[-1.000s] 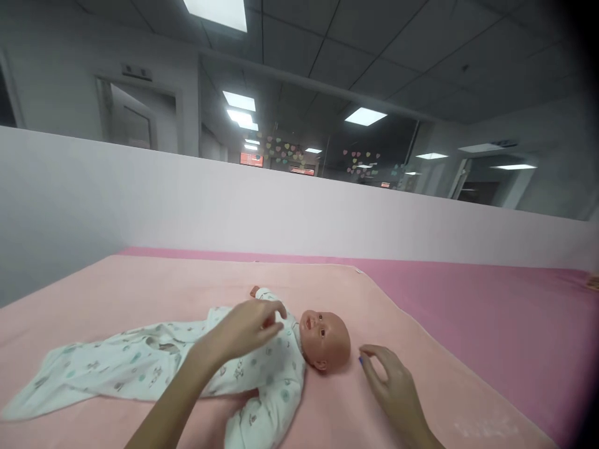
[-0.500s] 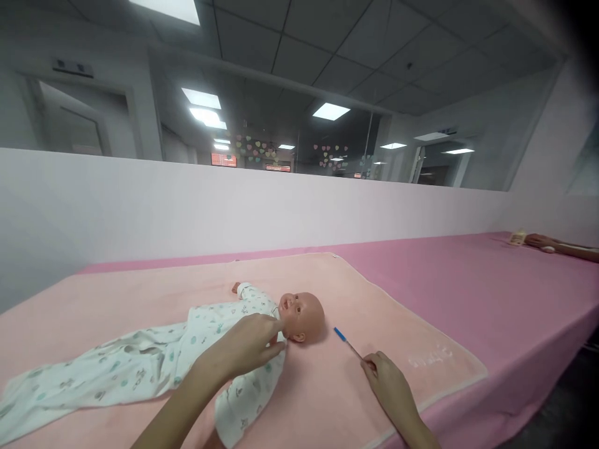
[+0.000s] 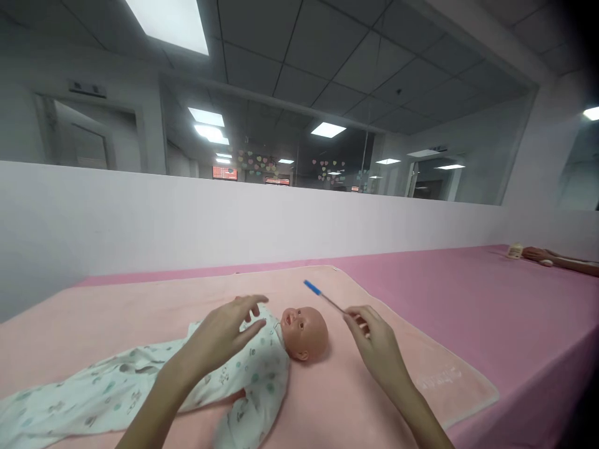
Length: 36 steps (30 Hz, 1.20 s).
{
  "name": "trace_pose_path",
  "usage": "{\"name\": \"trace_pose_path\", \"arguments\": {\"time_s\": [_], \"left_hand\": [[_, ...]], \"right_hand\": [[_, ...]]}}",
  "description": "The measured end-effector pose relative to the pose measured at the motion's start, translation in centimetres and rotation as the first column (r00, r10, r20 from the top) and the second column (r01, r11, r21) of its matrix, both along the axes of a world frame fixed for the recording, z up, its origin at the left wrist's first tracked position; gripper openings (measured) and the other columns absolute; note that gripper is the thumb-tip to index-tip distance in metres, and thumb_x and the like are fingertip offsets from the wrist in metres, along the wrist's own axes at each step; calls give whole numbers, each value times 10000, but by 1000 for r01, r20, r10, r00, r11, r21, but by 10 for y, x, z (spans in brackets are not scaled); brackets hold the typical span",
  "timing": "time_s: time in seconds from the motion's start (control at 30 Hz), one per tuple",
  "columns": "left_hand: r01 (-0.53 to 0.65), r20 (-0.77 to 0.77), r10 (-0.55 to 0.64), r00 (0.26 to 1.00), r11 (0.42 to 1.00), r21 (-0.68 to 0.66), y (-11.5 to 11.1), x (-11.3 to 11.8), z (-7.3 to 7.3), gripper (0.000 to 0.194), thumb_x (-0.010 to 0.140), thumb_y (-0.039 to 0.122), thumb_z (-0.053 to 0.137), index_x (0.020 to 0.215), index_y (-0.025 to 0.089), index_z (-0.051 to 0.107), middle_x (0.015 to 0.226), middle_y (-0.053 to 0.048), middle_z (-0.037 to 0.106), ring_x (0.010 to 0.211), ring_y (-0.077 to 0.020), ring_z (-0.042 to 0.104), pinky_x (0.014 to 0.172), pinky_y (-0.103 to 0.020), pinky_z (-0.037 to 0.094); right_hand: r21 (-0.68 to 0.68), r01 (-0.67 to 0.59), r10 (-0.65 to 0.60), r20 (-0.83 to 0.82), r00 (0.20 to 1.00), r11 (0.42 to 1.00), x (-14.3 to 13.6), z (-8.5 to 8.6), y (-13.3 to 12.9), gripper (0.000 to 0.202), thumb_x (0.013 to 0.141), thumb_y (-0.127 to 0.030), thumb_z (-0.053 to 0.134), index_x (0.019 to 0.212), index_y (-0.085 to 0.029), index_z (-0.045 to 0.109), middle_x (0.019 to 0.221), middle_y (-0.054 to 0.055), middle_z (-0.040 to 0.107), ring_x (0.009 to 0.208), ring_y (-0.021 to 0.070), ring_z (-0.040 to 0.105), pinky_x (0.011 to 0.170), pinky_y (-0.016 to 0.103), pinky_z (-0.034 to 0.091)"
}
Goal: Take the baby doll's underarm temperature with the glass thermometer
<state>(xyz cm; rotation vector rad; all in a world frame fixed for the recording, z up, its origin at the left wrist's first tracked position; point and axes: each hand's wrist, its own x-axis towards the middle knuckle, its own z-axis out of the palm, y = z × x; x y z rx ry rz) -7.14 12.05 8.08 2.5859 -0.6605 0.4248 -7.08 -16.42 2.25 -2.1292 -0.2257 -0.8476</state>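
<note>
We have one thin stick (image 3: pixel 324 296), blue-ended with a slim, darker shaft, pinched between the thumb and fingers of our right hand (image 3: pixel 377 343), its tip over the towel near the doll's head. Our left hand (image 3: pixel 222 333) grips nothing, fingers loosely curved over the one doll (image 3: pixel 262 355); whether it touches, we cannot tell. The doll lies bald and face up, in white clothes with green and grey prints. Beneath it we see one peach towel (image 3: pixel 337 399), spread over a pink cover (image 3: pixel 468 299). At the far right stand one pale yellow bottle (image 3: pixel 515 251) and, beside it, one brown forearm shape (image 3: pixel 561 260). Beyond run a low white wall (image 3: pixel 281 227), a long window (image 3: pixel 421 106) with heart-shaped stickers, and a dim panelled ceiling (image 3: pixel 262 31) with bright lights.
</note>
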Motion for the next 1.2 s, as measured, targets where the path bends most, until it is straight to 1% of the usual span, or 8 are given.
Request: {"name": "trace_pose_path", "arguments": {"time_s": [0.13,0.2,0.27,0.4,0.5,0.67,0.97,1.2], "left_hand": [[-78,120,106,987,972,-222,22,-8,15,500,837,459,426,1309,325,326,1110,-31,565,868,-160,564,646,-238,483],[-96,166,150,975,951,-295,31,-12,20,513,827,452,454,1310,319,341,1114,-42,566,858,-163,569,597,-221,491],[-123,199,203,959,927,-353,38,-15,23,484,809,453,486,1265,305,417,1069,-47,588,850,-173,572,525,-195,479],[-166,236,292,927,882,-441,44,-13,25,349,778,465,529,1052,257,590,913,-38,633,806,-177,575,471,-173,455],[-165,231,272,934,903,-396,45,-9,24,291,789,450,517,952,235,625,874,-31,643,773,-168,572,520,-187,464],[-132,166,189,968,944,-302,40,2,21,258,827,398,484,989,242,610,914,-22,641,767,-151,564,579,-196,469],[-83,234,164,958,943,-322,22,10,16,230,825,384,490,953,240,616,837,-17,622,716,-136,540,514,-179,437],[-106,188,171,967,943,-315,18,10,15,225,839,381,473,922,227,614,760,-19,588,674,-130,512,438,-162,389]], "right_hand": [[-13,-302,302,16,953,953,9,57,49,169,844,-299,455,818,-213,599,819,7,632,747,139,570,629,242,426],[-6,-423,423,40,905,906,15,72,69,159,840,-278,469,799,-213,609,818,-1,637,753,133,570,650,242,428],[24,-512,511,52,858,859,21,79,85,150,835,-259,481,787,-217,616,826,-9,641,771,126,572,678,240,434],[127,-601,601,47,798,789,34,74,104,135,828,-241,498,797,-220,628,838,-11,647,808,127,583,724,245,450],[220,-608,614,50,788,763,45,65,109,125,814,-263,523,808,-216,639,852,3,652,829,140,588,718,249,467],[353,-565,584,62,810,746,56,58,104,151,785,-312,565,841,-207,658,887,30,655,854,162,590,749,281,481],[488,-549,619,24,785,679,54,67,77,184,741,-349,632,870,-230,689,941,28,666,935,171,585,837,294,464],[552,-530,630,11,776,643,60,65,74,200,714,-333,662,888,-240,692,979,28,669,972,172,583,868,293,457]]}}
